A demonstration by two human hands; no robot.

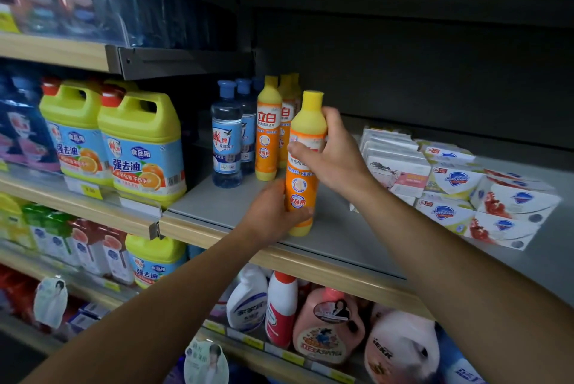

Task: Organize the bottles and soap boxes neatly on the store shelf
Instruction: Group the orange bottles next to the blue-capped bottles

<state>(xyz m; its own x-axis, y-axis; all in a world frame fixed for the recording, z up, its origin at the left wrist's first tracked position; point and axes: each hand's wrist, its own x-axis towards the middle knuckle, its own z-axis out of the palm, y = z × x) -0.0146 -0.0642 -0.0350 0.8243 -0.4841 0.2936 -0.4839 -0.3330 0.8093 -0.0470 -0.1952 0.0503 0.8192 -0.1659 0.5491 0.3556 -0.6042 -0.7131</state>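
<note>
Shelf: the gray shelf has a wood-colored front edge. There is open room in the middle, between the bottles at the left and the soap boxes at the right, and dark open room behind.
Big jugs: two yellow jugs with red caps stand on the next shelf to the left, at its front edge. Their blue labels read 强去油 and 食品用, with orange slices drawn on.
Soap boxes: white soap boxes lie in stacked rows at the right side of the shelf. Some show a blue shield mark; the small words are too blurry to read.
Held bottle: an orange bottle with a yellow cap stands up near the front edge of the shelf. A round mark low on it reads 食品用.
Row of orange bottles: more orange bottles stand in a line going back, left of the held one. The front one reads 立白.
Blue bottles: clear bottles with blue caps stand in a line just left of the orange row. The label shows 雕牌.
Left hand: the left hand wraps around the bottom part of the held bottle.
Right hand: the right hand grips the top part, thumb across the label.
</note>
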